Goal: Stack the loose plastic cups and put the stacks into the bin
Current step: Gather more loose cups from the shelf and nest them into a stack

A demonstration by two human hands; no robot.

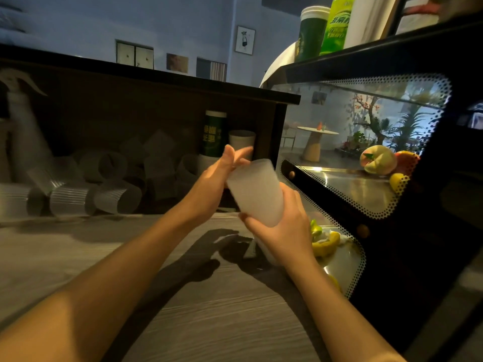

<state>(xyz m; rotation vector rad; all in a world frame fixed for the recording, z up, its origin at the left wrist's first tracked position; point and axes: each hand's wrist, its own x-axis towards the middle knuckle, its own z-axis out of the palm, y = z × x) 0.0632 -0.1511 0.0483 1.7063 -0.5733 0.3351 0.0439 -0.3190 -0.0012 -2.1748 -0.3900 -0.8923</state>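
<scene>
Cups (pixel 254 192) sit mid-frame, a frosted stack held base-up and tilted over the bench (pixel 209 309). Right hand (pixel 282 231) wraps the lower, open end, fingers and thumb curled round it, a firm grip. Left hand (pixel 222 173) is up against the stack's left side near the top, fingers straight and spread, palm flat on the plastic, holding nothing.

Step in hand looks like seating the stack: pressing or patting the cups together so they nest tight. To do it well, I'd say keep the right grip low and steady, push with the flat left palm along the stack's own axis, not across it, or the thin walls may buckle or the cups jam crooked.

Plenty left to do, by the look of it: loose cups (pixel 99 184) lie tumbled on their sides in the left and middle of the frame, under the dark counter (pixel 156 77), well apart from the hands. No bin shows that I can pick out. Right of frame, a display case (pixel 366 205) stands just beside the right hand, so mind the glass on the swing.
</scene>
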